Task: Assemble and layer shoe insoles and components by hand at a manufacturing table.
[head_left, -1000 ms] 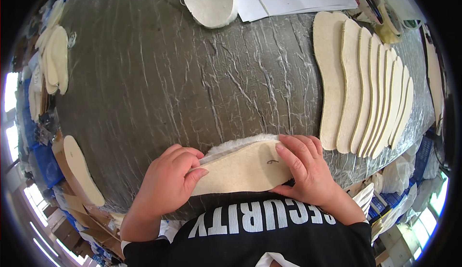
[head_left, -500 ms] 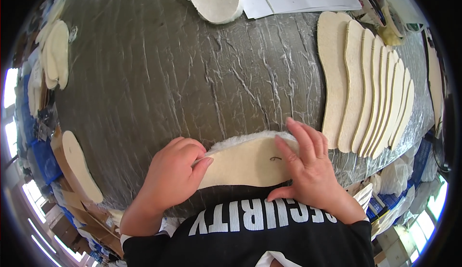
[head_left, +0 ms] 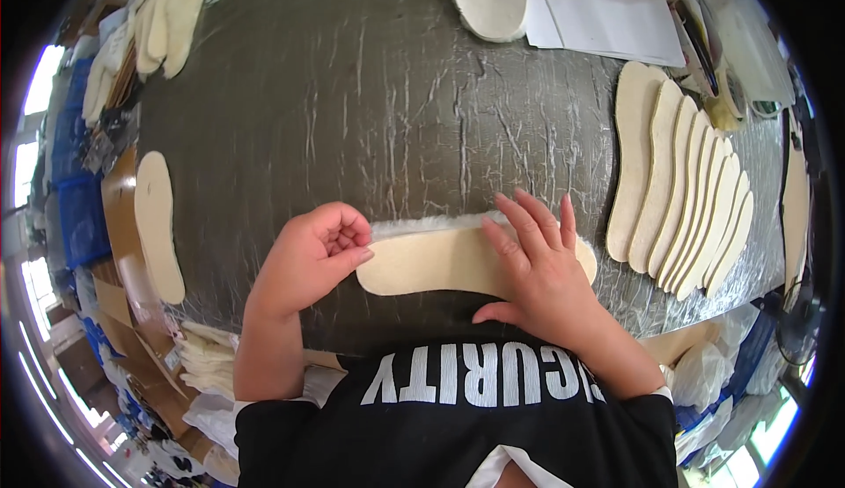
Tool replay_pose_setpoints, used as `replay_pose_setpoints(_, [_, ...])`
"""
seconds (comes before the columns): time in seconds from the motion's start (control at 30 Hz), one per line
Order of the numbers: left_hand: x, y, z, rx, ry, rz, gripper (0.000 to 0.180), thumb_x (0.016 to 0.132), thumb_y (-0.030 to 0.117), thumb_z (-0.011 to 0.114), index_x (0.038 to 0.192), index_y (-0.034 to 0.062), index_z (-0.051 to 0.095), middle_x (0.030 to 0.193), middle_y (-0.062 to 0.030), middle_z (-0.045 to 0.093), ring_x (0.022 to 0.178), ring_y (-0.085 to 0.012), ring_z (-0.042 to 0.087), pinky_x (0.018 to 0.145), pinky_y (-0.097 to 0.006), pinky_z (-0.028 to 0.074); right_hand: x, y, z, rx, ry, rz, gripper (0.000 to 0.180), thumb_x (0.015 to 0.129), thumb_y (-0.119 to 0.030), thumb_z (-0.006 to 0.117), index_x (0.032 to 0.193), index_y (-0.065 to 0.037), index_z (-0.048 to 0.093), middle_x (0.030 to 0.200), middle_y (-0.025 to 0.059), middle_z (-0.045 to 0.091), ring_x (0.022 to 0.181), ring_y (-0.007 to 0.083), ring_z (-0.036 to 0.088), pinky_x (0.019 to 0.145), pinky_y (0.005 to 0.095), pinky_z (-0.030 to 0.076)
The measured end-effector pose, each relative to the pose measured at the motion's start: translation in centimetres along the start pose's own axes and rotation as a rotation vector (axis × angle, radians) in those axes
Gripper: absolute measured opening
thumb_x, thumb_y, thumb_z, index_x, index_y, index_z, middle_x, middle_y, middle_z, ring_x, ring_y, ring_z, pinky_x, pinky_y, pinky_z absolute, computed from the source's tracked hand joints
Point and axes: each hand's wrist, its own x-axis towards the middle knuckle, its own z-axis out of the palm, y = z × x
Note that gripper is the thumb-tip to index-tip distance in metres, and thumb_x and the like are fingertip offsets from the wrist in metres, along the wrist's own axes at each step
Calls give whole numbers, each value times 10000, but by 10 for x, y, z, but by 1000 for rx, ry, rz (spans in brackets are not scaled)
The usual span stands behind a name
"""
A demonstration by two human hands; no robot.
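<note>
While right hand (head_left: 547, 268) spreads wide over sole (head_left: 422, 262), left hand (head_left: 310, 255) maybe pinches; can't tell.
Likely lining up; next needs pressing.

The left grip (head_left: 310, 255) curls inward — the right grip (head_left: 547, 272) spreads palm-down, thumb splayed sideways.

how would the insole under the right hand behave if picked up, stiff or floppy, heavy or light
The insole would probably bend somewhat, since it looks thin and felt-like. It is likely light for its size, given the fluffy pile at its far edge. Rolling seems unlikely, as it looks broad and flat.
</note>
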Motion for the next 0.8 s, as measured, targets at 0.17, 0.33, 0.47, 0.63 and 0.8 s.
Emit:
replay_pose_setpoints(0.17, [5,5,13,-295,52,123,115,850,-22,659,947,-17,597,870,-51,656,721,-77,617,607,-207,494,41,-21,15,200,126,-244,893,602,-308,852,1363,-30,476,1347,186,473,1270,376,439,1090,544,313])
replay_pose_setpoints(0.33, [6,-23,11,-182,393,2,190,941,137,599,974,-42,651,857,-90,675,686,-133,654,563,-236,511,47,-28,23,313,208,-206,791,627,-83,806,1344,-5,482,1180,184,531,1081,374,537,932,446,469])
replay_pose_setpoints(0.47, [-2,-35,12,-200,234,-124,213,939,156,600,957,-44,670,781,-89,668,601,-159,660,481,-251,490,40,-26,16,304,234,-152,827,625,-64,803,1373,-8,454,1207,194,513,1088,375,543,915,429,488])
replay_pose_setpoints(0.63, [3,-32,21,-225,121,-153,201,927,167,610,918,-25,671,724,-78,659,560,-148,644,453,-245,460,37,-27,15,286,230,-152,834,619,-68,812,1372,-32,456,1215,191,511,1088,367,552,924,425,481])
replay_pose_setpoints(0.8, [8,-32,26,-199,100,-117,200,938,183,602,877,1,657,696,-53,633,531,-118,589,462,-247,431,34,-25,12,259,237,-161,813,618,-74,812,1354,-35,469,1213,189,512,1085,366,553,921,424,481])
